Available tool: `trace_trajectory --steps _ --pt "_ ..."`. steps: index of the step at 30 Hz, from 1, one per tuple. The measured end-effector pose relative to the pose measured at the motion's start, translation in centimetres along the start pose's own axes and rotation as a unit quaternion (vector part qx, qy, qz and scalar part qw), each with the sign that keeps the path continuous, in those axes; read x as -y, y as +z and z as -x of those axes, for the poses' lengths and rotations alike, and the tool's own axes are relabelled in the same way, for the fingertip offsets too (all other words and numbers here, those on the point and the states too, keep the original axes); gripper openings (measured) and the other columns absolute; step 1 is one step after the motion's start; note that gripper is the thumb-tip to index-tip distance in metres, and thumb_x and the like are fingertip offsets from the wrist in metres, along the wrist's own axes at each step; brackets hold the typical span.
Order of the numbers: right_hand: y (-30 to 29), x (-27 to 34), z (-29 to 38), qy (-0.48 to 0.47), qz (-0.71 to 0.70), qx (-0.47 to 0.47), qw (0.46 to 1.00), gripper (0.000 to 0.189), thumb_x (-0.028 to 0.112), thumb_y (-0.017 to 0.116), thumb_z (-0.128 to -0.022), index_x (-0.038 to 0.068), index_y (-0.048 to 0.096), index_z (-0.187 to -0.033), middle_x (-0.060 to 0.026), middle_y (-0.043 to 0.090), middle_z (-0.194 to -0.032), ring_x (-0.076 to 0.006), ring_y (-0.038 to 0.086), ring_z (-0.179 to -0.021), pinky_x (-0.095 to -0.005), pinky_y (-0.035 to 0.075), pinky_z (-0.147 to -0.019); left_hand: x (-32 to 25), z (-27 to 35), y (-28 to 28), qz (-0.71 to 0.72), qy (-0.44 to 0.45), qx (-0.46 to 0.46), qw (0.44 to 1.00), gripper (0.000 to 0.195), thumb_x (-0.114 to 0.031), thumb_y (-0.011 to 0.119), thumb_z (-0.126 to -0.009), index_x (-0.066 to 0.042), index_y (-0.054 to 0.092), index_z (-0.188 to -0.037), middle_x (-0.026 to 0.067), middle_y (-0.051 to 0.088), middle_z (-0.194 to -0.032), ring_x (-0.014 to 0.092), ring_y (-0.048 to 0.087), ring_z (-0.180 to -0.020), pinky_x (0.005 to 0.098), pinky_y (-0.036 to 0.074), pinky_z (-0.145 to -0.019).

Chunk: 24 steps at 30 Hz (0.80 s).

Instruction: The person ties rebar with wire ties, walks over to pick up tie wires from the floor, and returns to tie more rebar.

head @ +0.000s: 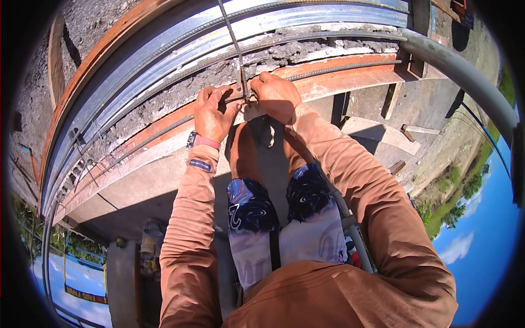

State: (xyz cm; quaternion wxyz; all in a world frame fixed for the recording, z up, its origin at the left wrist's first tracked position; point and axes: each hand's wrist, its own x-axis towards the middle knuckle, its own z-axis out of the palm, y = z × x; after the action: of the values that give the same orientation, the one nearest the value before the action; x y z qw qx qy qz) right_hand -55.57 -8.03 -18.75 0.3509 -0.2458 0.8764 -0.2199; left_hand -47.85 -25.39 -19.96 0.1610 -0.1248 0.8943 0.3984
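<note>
My left hand (213, 112) curls its thumb and fingers around the lower lengthwise rebar (164, 130), just left of where a thinner cross bar (229, 30) comes down to meet it. Close on the other side of that crossing is my right hand (277, 97), back upward and fingers bent in. Its fingertips are hidden, so what they grip cannot be made out. The cross bar's lower end shows between both hands, dark and in contact with the lengthwise rebar. Behind the hands runs a rough concrete edge (287, 53) beside an orange-brown timber form board (348, 67).
More rebars (320, 39) run along corrugated metal sheeting (197, 53). A thick grey pipe (463, 55) curves past on the right. Far below lie boards (381, 135) on bare ground. Loose tie wires (98, 135) stick up at left. Beneath me, a concrete column (123, 283) stands at lower left.
</note>
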Motion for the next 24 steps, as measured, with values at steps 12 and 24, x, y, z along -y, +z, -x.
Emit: trace_trajectory --steps 12,24 --pt "-1.7 -2.3 0.6 0.019 -0.010 0.039 0.999 0.023 0.024 0.061 -0.072 0.003 0.057 -0.081 -0.0181 0.057 -0.084 -0.0365 0.059 -0.078 -0.0438 0.047 -0.068 -1.1 0.2 1.9 0.180 0.045 -0.051 0.981 0.009 0.002 0.065 -0.071 0.000 0.064 -0.080 0.0110 0.058 -0.080 0.023 0.058 -0.076 0.0287 0.045 -0.068" --pt "-1.4 -2.8 0.7 0.123 -0.039 0.075 0.989 0.018 0.013 0.050 -0.077 -0.001 0.060 -0.086 -0.0225 0.063 -0.083 -0.0378 0.061 -0.081 -0.0448 0.047 -0.070 -2.0 0.5 3.2 0.143 -0.004 -0.120 0.982 0.006 -0.002 0.057 -0.072 0.000 0.055 -0.077 0.0147 0.053 -0.076 0.032 0.053 -0.075 0.0351 0.042 -0.068"
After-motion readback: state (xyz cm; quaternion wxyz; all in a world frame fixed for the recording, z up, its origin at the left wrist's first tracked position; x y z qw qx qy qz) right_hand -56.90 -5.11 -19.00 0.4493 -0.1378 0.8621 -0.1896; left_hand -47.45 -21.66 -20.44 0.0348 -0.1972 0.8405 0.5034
